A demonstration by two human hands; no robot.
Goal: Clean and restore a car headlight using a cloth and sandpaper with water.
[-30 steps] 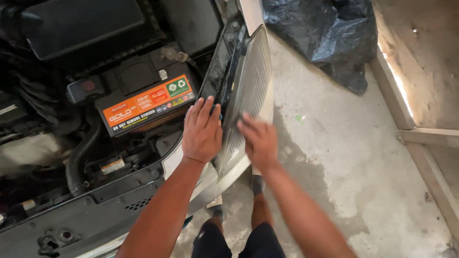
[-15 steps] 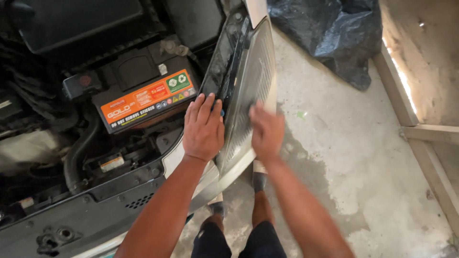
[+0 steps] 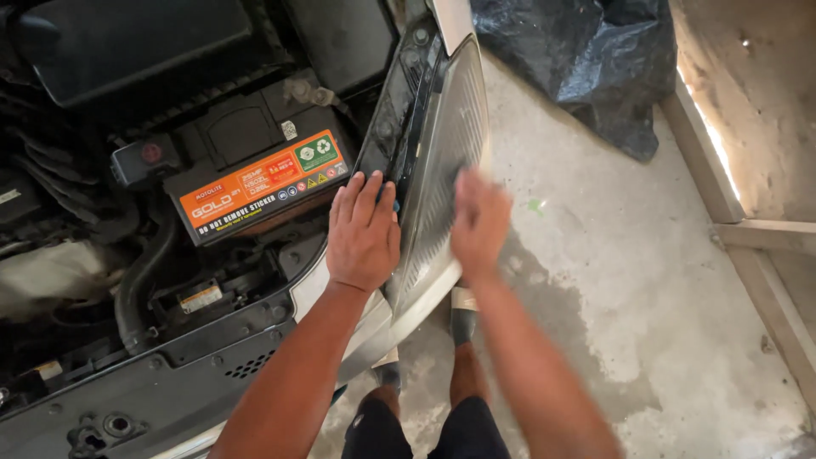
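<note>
A: Your left hand (image 3: 364, 234) — what's the grip?

B: No grasp. It lies flat, fingers spread, palm pressed on the inner edge of the headlight (image 3: 442, 170), where the black housing meets the lens. Nothing is held.

A: Your right hand (image 3: 478, 223)?

B: Blurred. It's at the clear lens face, just right of your left hand, fingers loosely extended. Can't tell if it touches or only hovers. Not closed on anything.

A: Headlight location?

B: Under and between both hands, seated at the car's front corner, tilted, running up away from you.

A: Left of the grip?

B: Open engine bay (image 3: 127, 280). A black battery (image 3: 246, 170) with an orange label sits in its tray, just beside your left fingertips. Hoses and dark plastic covers are further left, grey front panel (image 3: 170, 382) below your forearm.

A: Right of it?

B: Bare concrete floor (image 3: 612, 280), stained and patchy. Black plastic sack (image 3: 586, 59) up beyond the lamp, contents hidden. Wooden framing (image 3: 722, 195) at far right with a sunlit strip. Your shoes (image 3: 463, 310) below the hands.
</note>
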